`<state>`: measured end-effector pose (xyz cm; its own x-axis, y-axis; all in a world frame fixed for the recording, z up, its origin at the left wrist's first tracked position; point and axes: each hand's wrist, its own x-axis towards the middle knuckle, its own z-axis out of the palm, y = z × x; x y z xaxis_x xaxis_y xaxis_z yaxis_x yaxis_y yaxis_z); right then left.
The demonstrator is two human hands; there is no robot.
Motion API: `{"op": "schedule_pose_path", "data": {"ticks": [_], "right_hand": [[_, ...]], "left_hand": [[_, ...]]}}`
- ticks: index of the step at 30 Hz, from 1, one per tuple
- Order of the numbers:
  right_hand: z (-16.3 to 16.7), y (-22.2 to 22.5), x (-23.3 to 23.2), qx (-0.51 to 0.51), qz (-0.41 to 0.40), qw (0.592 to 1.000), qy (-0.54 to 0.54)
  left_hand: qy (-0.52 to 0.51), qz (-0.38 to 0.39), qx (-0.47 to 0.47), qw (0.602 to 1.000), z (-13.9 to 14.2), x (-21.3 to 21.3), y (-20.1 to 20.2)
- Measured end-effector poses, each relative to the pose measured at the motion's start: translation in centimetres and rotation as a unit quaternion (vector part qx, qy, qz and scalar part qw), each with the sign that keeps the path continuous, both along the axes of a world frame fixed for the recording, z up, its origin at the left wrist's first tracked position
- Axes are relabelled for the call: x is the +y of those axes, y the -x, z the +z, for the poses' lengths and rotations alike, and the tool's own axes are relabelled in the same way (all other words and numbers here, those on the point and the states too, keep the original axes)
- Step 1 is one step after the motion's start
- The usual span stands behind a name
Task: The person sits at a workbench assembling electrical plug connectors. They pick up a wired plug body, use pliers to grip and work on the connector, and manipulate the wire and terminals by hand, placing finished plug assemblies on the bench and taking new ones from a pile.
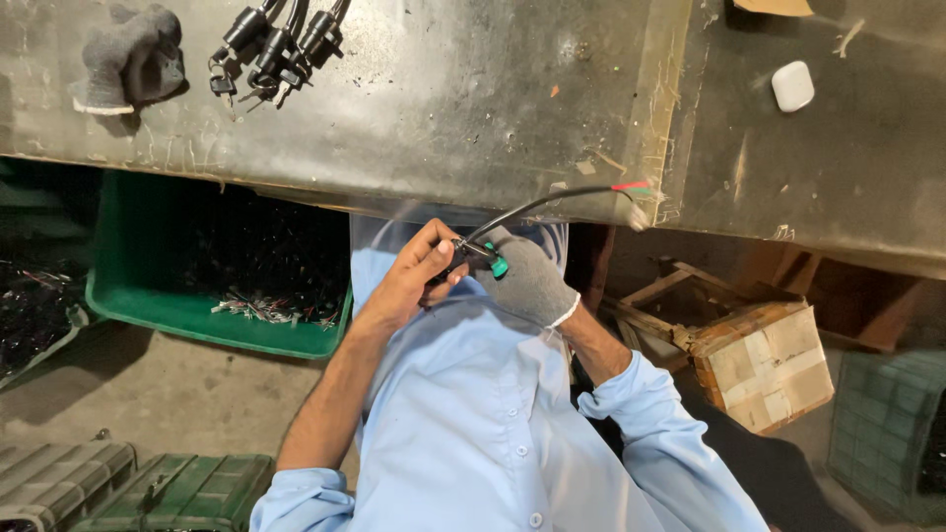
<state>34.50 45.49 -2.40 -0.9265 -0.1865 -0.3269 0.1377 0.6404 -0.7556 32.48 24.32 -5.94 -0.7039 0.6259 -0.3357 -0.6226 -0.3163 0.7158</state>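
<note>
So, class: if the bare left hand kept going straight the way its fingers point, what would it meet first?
The left hand points right, at the small black part with a green tip that both hands hold. Just past it is the gloved right hand, so it would probably meet that next, though depth is hard to judge.

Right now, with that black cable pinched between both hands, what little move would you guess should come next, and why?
Probably a small push of the teal piece onto the cable. The bare left hand pinches the cable's near end, the gloved right hand steadies the teal piece against it, and finished-looking cables already lie on the table.
</note>
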Motion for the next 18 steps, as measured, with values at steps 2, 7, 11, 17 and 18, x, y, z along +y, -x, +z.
{"op": "schedule_pose_path", "data": {"ticks": [2, 7, 11, 17, 18], "right_hand": [[0.1, 0.0, 0.0, -0.001, 0.0, 1.0, 0.013], [0.4, -0.4, -0.4, -0.005, -0.043, 0.998, 0.052], [1.0, -0.1, -0.4, -0.066, -0.043, 0.995, -0.059], [3.6, 1.2, 0.2, -0.008, -0.037, 0.999, -0.026], [4.0, 1.4, 0.2, -0.008, -0.033, 0.999, -0.026]], "left_hand": [[0.016, 0.01, 0.012, 1.0, 0.1, 0.3, 0.0], [0.307, 0.112, 0.398, 0.857, 1.4, 1.3, -0.1], [0.423, 0.065, 0.444, 0.787, 2.7, 2.1, 0.8], [0.403, 0.136, 0.555, 0.715, 5.2, 0.3, 5.9], [0.419, 0.138, 0.565, 0.698, 5.6, -0.3, 7.6]]}}
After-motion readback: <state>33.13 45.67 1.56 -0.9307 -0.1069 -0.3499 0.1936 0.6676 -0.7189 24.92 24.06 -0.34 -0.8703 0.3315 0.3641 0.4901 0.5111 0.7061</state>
